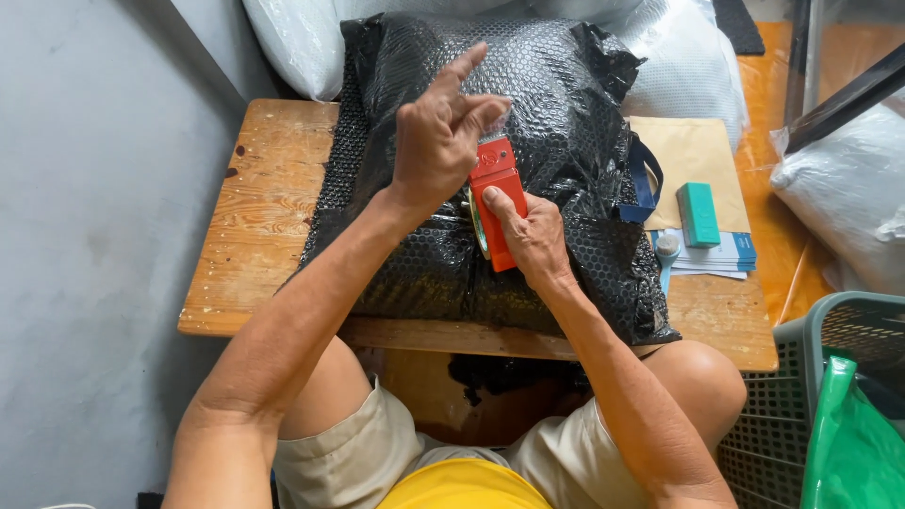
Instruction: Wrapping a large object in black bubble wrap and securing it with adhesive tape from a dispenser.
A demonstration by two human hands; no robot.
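A: Item at frame centre?
B: Red tape dispenser point(497, 200), lying on a black bubble-wrap parcel point(556, 94); right hand point(533, 236) wrapped around its lower body; left hand point(438, 141) at its top edge, thumb and fingers pinched on clear tape, index finger raised.
A: Surroundings?
B: Wooden table point(259, 188) beneath; teal box point(698, 213) on papers, right of centre; green basket point(848, 330), lower right.

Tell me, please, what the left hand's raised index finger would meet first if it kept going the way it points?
Probably the clear bubble-wrap bags past the black bubble-wrapped parcel; the left hand points up and away, though depth is unclear.
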